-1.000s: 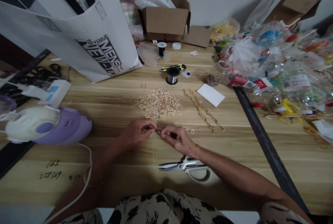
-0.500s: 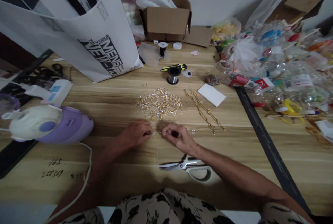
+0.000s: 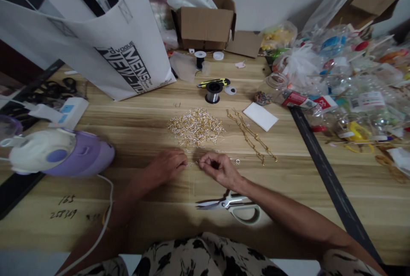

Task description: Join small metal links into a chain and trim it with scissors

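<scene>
Head view looks down on a wooden worktop (image 3: 137,118), where the left hand (image 3: 166,167) and the right hand (image 3: 221,171) meet on the near side of a pile of gold findings (image 3: 195,127). The fingers of each hand are pinched together on an end of a small gold piece (image 3: 193,163) that spans the narrow gap between them, low over the wood. It is too small to make out its form.

Two gold chains (image 3: 251,137) lie stretched out to the right of the pile and look like made-up lengths. A few loose rings (image 3: 236,161) sit just beside the right hand. The pile is large and the piece in hand is short, so by the look of it most of the joining is left to do.

Scissors (image 3: 233,208) lie near the right wrist, blades pointing left, with the handle partly under the forearm. To the left, bare wood runs to a purple iron (image 3: 60,156), and its white cord (image 3: 104,207) passes close by the left forearm toward the near edge. A wire spool (image 3: 213,92) and a white card (image 3: 260,116) stand far of the pile, well apart from the hands. On the right a black strip (image 3: 329,182) crosses the worktop, and beyond it a heap of plastic bottles (image 3: 346,88) leaves little room. The widest open wood is near and right of the chains.
</scene>
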`<state>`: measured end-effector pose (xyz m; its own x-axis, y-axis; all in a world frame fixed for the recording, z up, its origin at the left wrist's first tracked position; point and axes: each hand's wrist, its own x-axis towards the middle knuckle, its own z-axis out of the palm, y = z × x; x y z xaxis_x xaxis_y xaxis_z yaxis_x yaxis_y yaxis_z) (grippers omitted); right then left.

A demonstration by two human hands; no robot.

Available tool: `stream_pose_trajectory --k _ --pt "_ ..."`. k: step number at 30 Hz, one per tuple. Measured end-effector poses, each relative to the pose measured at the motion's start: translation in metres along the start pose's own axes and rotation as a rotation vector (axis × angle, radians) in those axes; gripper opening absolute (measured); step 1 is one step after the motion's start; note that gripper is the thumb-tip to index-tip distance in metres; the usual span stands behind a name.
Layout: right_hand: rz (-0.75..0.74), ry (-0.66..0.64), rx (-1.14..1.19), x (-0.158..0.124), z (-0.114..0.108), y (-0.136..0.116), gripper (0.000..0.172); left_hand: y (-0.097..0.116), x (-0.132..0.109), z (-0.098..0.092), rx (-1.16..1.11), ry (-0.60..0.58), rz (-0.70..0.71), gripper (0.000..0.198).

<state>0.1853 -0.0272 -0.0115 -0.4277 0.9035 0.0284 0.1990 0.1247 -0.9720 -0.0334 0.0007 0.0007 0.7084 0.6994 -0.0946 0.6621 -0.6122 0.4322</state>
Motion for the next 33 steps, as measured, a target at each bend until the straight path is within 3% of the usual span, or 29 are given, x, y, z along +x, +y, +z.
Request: stream_pose_trajectory --k 6,10,16,23,33 --pt "0.006 0.000 0.000 0.000 0.000 0.000 0.017 -0.001 0.000 0.002 0.099 -0.012 0.018 0.020" --pt "0.012 0.001 -0.003 0.000 0.000 0.000 0.017 -0.001 0.001 -0.002 0.043 0.005 -0.008 0.020" --pt "0.001 0.000 -0.010 0.000 0.000 0.001 0.017 0.009 0.007 -0.011 -0.274 0.073 -0.188 0.014" --pt "-0.007 -0.030 0.001 -0.001 0.002 0.004 0.013 0.017 0.014 -0.001 -0.755 0.126 -0.341 0.015" --pt "-0.012 -0.052 -0.011 -0.001 0.002 0.002 0.015 0.020 0.018 0.002 -0.920 0.174 -0.376 0.013"
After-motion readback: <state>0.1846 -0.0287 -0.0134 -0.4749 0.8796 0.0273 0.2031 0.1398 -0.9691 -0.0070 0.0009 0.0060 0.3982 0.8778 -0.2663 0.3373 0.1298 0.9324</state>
